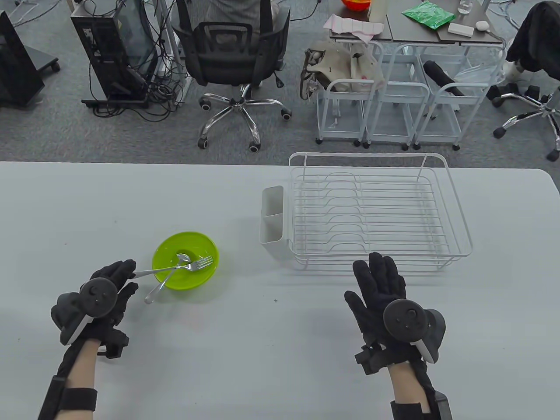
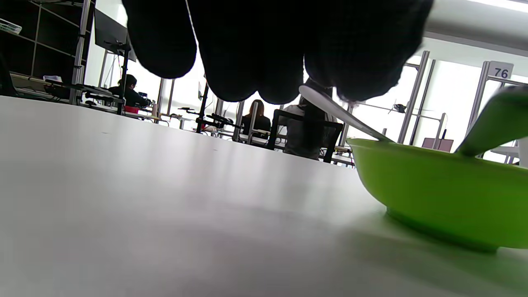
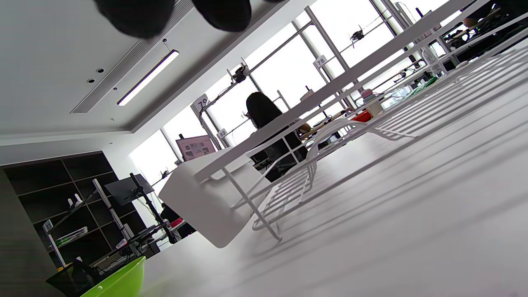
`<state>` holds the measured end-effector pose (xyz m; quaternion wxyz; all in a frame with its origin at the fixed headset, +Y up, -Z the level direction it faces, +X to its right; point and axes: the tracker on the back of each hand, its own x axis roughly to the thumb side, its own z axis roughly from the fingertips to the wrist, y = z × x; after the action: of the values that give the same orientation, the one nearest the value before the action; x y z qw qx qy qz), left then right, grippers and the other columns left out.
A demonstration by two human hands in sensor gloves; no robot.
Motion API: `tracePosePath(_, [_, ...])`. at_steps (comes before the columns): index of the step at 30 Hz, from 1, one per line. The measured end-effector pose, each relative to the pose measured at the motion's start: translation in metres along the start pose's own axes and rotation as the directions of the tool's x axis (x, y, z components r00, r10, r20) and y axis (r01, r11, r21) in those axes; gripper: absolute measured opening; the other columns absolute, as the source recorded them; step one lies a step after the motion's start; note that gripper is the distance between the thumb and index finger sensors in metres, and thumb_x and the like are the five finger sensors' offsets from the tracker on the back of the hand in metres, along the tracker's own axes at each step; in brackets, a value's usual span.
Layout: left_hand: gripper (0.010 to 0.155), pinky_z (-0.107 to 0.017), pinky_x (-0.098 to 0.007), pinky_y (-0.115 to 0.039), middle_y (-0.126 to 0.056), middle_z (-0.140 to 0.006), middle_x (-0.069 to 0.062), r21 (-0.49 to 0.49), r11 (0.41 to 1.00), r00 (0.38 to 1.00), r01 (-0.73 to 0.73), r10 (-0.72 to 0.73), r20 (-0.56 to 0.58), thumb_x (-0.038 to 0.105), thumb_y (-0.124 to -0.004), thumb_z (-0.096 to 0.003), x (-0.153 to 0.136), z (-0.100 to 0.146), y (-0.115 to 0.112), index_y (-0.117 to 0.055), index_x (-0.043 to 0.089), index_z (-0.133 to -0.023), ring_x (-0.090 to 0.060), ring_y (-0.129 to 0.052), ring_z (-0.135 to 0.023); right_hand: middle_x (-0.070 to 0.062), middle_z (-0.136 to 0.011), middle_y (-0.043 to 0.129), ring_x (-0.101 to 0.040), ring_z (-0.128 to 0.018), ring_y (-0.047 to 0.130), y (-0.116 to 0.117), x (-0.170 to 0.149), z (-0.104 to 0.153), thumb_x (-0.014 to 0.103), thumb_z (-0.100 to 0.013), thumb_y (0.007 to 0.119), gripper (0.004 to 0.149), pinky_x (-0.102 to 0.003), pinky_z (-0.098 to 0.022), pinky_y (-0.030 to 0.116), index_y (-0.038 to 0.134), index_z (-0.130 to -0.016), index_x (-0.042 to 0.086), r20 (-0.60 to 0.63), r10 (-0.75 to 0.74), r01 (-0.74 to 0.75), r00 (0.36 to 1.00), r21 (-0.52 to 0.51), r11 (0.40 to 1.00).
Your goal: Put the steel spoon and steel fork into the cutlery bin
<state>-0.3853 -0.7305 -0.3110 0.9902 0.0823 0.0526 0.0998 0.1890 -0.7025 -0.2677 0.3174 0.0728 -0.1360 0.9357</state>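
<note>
A steel fork (image 1: 175,267) and a steel spoon (image 1: 165,280) lie crossed in a green bowl (image 1: 205,276), their handles sticking out over its left rim. My left hand (image 1: 114,280) is at the fork's handle end and pinches it between thumb and fingers. The left wrist view shows that handle (image 2: 338,112) running from my fingertips (image 2: 264,78) to the bowl rim (image 2: 412,173). The white cutlery bin (image 1: 272,215) hangs on the left end of the dish rack (image 1: 459,218); it also shows in the right wrist view (image 3: 206,202). My right hand (image 1: 379,280) lies open and empty before the rack.
The white wire dish rack stands at the table's back right. A green bowl edge (image 3: 119,282) shows low in the right wrist view. Beyond the table's far edge are an office chair (image 1: 232,57) and white trolleys (image 1: 385,105).
</note>
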Motion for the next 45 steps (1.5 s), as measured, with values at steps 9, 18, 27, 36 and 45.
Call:
tracePosePath(9, [0.054,-0.069,-0.048,-0.079,-0.094,-0.101,0.011,0.004,0.999,0.999,0.037,-0.037,0.015,0.046,-0.083,-0.0456,0.003,-0.004,-0.005,-0.078,0.042,-0.099,-0.02,-0.094,-0.093,-0.01,-0.118,0.031,-0.038,-0.11,0.02,0.001,0.0,0.0,0.049,-0.051,0.066,0.068,-0.063,-0.072,0.026,0.052,-0.111,0.021,0.001,0.002,-0.002,1.0,0.007,1.0])
tracePosePath(18, [0.046,-0.068,-0.047,-0.08,-0.101,-0.086,0.013,0.018,1.0,1.0,-0.013,0.012,0.02,0.046,-0.082,-0.0453,0.001,-0.004,-0.005,-0.085,0.042,-0.091,-0.017,-0.099,-0.081,-0.01,-0.118,0.03,-0.038,-0.11,0.02,0.001,0.0,0.0,0.049,-0.051,0.066,0.068,-0.063,-0.072,0.026,0.052,-0.111,0.021,0.001,0.0,0.0,1.0,0.006,1.0])
tracePosePath(27, [0.042,-0.067,-0.047,-0.081,-0.104,-0.081,0.011,0.081,0.97,0.973,-0.228,0.23,-0.025,0.046,-0.08,-0.0466,-0.006,-0.006,0.0,-0.089,0.039,-0.087,-0.018,-0.101,-0.077,-0.01,-0.118,0.03,-0.039,-0.11,0.02,0.002,0.001,-0.001,0.049,-0.051,0.066,0.068,-0.063,-0.072,0.026,0.052,-0.111,0.021,0.001,-0.001,0.001,1.0,0.008,1.0])
tracePosePath(36, [0.041,-0.064,-0.045,-0.085,-0.107,-0.074,0.012,0.111,0.934,0.937,-0.341,0.346,-0.035,0.046,-0.078,-0.0462,-0.008,-0.006,0.0,-0.091,0.035,-0.084,-0.016,-0.105,-0.07,-0.01,-0.118,0.03,-0.039,-0.11,0.02,0.001,0.001,-0.001,0.049,-0.051,0.066,0.068,-0.063,-0.072,0.026,0.052,-0.111,0.021,-0.002,-0.005,0.005,1.0,0.008,1.0])
tracePosePath(45, [0.04,-0.062,-0.043,-0.087,-0.107,-0.073,0.012,0.197,0.831,0.849,-0.52,0.528,0.011,0.044,-0.076,-0.046,-0.006,0.0,0.02,-0.089,0.034,-0.083,-0.016,-0.106,-0.067,-0.01,-0.118,0.03,-0.039,-0.11,0.021,0.0,0.001,-0.001,0.049,-0.051,0.066,0.068,-0.063,-0.072,0.026,0.052,-0.111,0.021,-0.001,-0.019,0.019,1.0,0.0,1.0])
